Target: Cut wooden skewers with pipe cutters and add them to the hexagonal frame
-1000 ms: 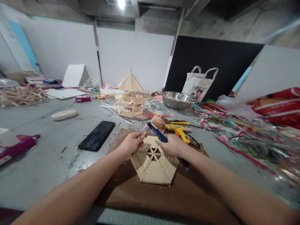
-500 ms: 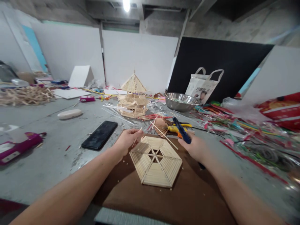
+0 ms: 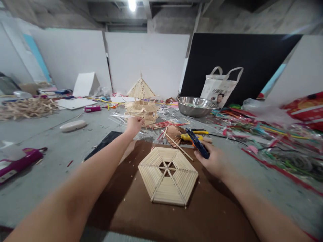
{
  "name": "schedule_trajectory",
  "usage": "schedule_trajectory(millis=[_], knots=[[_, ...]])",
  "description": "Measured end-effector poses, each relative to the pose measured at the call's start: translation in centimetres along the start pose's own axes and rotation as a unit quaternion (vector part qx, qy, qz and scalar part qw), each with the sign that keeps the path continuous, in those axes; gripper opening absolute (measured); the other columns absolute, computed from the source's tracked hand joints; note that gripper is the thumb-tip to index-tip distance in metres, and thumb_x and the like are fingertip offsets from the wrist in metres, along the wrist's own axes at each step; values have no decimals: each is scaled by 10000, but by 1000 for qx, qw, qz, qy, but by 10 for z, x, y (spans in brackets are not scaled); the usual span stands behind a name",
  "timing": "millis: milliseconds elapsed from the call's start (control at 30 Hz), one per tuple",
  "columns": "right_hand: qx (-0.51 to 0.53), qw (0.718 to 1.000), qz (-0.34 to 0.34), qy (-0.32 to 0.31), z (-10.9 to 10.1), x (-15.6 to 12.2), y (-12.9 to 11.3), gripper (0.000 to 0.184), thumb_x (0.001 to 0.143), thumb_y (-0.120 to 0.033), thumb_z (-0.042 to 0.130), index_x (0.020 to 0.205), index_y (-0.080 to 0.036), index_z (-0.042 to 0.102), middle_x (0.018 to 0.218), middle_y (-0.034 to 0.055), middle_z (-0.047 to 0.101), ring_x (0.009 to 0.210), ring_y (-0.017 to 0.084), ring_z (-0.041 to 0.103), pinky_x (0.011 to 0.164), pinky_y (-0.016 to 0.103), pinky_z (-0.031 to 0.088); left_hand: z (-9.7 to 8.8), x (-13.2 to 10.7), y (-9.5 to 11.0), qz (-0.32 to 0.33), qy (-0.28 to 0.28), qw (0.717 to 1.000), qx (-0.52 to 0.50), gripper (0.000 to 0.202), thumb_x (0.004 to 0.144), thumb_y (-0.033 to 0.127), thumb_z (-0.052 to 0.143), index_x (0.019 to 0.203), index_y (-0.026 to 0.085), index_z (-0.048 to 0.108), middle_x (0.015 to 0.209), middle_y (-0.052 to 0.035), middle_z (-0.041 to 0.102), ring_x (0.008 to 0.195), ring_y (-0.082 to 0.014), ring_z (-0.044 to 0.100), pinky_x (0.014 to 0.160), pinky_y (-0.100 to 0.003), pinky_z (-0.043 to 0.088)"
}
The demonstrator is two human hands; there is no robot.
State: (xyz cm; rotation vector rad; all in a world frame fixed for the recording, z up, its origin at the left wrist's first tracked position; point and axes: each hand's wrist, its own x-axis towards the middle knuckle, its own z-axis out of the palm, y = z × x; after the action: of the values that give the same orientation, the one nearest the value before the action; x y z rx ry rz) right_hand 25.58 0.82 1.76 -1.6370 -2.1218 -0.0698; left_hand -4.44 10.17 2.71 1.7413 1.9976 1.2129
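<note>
My left hand (image 3: 135,126) reaches forward, fingers pinched, in front of the wooden-stick pavilion model (image 3: 142,107) with its pointed roof. What those fingers hold, if anything, is too small to make out. My right hand (image 3: 210,159) is closed around a dark blue hand tool (image 3: 198,143), whose exact kind is unclear. Between my forearms a hexagonal panel of thin wooden sticks (image 3: 168,176) lies on a brown board (image 3: 202,215), with a small opening around its central spokes. A loose wooden stick (image 3: 180,147) rests just beyond the panel, left of my right hand.
Yellow-handled tools (image 3: 193,136) lie beyond the tool in my right hand. A metal bowl (image 3: 196,107) and a white bag (image 3: 218,87) stand behind. Scraps and strips (image 3: 285,144) cover the right side. My left forearm partly hides a black phone (image 3: 104,143).
My left hand has moved forward from the panel's far left corner to the pavilion model. My right hand, still holding the blue tool, has shifted slightly right and nearer.
</note>
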Motion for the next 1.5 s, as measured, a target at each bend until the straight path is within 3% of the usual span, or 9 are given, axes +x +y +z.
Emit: schedule_trajectory(millis=[200,467,833,1500], knots=[[-3,1000,-5,-2,4,1,6,402,725,-387,416,1059,-175,485,969,85,588,873,227,546,726,325,417,17,22,1,20,24,993,116,287,711,319,432,770,149,655,685,-54,632,663,-172,525,555,-239,306],[2,1000,-12,4,12,0,13,446,707,-396,451,1100,-186,468,1012,85,576,898,235,539,766,357,410,30,35,-2,-12,52,975,214,319,735,399,408,867,232,645,860,-85,628,814,-241,519,634,-295,333],[1,1000,-7,-8,11,0,12,461,714,-422,429,1103,-177,464,1013,86,572,899,232,534,762,348,416,37,42,-12,0,77,960,271,315,738,425,419,831,237,654,920,-93,589,964,-292,365,752,-416,250],[-44,998,-41,-4,9,-1,9,476,730,-451,401,1095,-155,476,978,98,595,854,237,564,713,359,450,45,45,-14,31,125,948,292,277,725,387,434,739,218,653,881,-88,612,930,-288,401,745,-427,249]])
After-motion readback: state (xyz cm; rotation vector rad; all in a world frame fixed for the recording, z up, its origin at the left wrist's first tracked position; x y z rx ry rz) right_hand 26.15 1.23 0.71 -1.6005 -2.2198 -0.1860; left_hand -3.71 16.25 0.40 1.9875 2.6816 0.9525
